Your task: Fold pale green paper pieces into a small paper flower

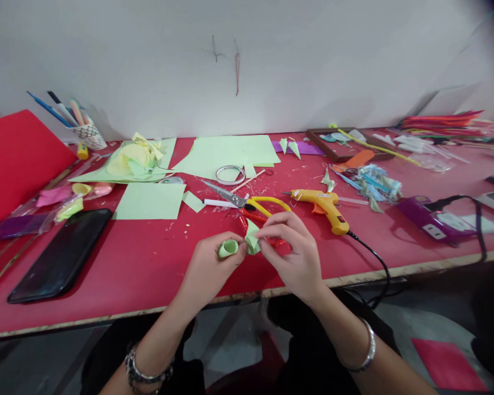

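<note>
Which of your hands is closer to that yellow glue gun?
Right. The right hand is just in front of and left of the glue gun, apart from it; the left hand, holding a rolled green paper, is farther left.

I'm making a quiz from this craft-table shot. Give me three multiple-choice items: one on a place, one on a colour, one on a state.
1. Where does the glue gun lie?
A. right of the scissors
B. on the phone
C. in the pen cup

2. What colour is the table?
A. blue
B. red
C. white

3. How is the paper strip in the left hand?
A. flat
B. rolled into a loop
C. torn in two

Key: 1 A, its yellow body rests right of the scissors. 2 B, the bare top is red. 3 B, the green strip curls round while the right hand pinches its free end.
</note>
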`<control>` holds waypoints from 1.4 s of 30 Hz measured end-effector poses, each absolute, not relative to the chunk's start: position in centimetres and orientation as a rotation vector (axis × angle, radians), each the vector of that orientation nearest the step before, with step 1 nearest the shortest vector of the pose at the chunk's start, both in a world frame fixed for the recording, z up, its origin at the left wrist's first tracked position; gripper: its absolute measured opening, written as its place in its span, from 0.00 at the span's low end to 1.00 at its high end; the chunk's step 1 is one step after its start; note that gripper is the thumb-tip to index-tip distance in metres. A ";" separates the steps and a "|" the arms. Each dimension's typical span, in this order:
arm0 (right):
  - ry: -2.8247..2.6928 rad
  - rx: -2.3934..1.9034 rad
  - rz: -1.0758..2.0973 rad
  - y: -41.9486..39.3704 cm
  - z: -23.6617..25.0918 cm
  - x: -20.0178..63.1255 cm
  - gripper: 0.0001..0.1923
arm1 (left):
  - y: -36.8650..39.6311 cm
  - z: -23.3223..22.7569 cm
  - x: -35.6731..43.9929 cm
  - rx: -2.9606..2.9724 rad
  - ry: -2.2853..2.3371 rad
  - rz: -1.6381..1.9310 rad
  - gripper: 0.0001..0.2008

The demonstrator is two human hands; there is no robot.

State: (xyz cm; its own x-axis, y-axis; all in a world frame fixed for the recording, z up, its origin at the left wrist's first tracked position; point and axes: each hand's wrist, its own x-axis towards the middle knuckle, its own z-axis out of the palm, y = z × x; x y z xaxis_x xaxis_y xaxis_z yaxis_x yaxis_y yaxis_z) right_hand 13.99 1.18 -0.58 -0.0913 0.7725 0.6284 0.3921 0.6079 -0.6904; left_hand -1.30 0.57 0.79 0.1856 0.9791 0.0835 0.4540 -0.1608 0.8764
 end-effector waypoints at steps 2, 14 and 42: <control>-1.721 -0.923 0.367 1.2 -0.7 14.0 0.07 | 0.6 1.0 -1.3 1.679 1.339 0.913 0.09; -1.869 -0.810 0.327 1.3 -0.7 14.5 0.10 | 0.7 0.6 -1.4 1.394 1.214 0.925 0.10; -2.008 -0.738 0.276 1.3 -1.1 14.6 0.09 | 0.9 0.3 -1.5 1.193 1.222 0.949 0.12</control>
